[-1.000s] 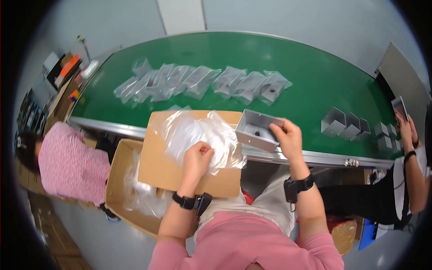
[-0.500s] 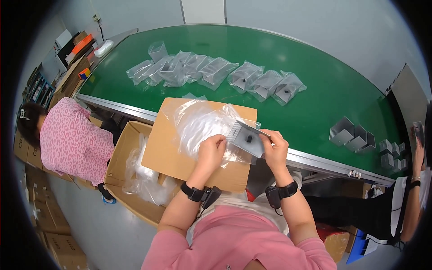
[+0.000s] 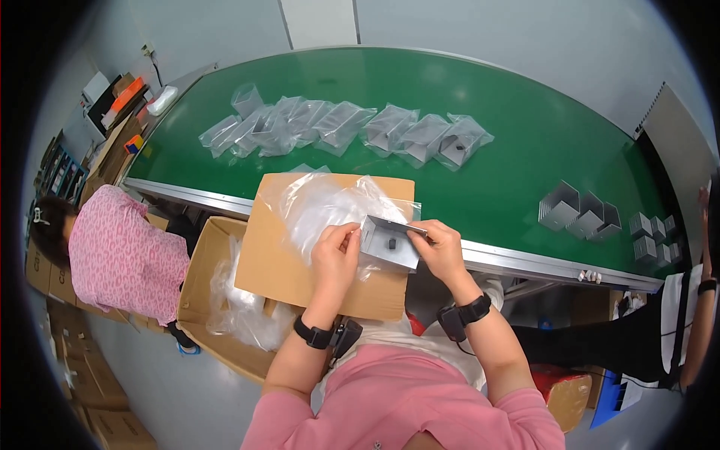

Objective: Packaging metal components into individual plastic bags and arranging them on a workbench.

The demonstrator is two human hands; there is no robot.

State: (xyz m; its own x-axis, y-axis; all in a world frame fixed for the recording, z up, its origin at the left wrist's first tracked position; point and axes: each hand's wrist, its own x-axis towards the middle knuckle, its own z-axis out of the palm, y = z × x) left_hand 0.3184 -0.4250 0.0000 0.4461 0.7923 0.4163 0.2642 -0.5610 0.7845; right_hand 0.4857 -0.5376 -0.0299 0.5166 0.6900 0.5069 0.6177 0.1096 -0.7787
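Since half a second ago both hands shifted little, part turned more side-on; left hand [image 3: 335, 251] pinches the near-left end of the metal part [image 3: 388, 242], right hand [image 3: 441, 246] clamps its far-right end; part sits over the cardboard sheet [image 3: 285, 255], at that sheet's right edge, on a clear bag [image 3: 322, 206]; long axis runs left-right, tilted down to the right, open side facing left; bagged parts [image 3: 337, 127] lie on the belt [image 3: 525, 142] beyond the sheet; bare parts [image 3: 581, 214] well right of it.

Both hands, left hand [image 3: 335, 251] and right hand [image 3: 440, 247], hold a grey metal bracket [image 3: 390, 242] over clear bags [image 3: 330, 206].
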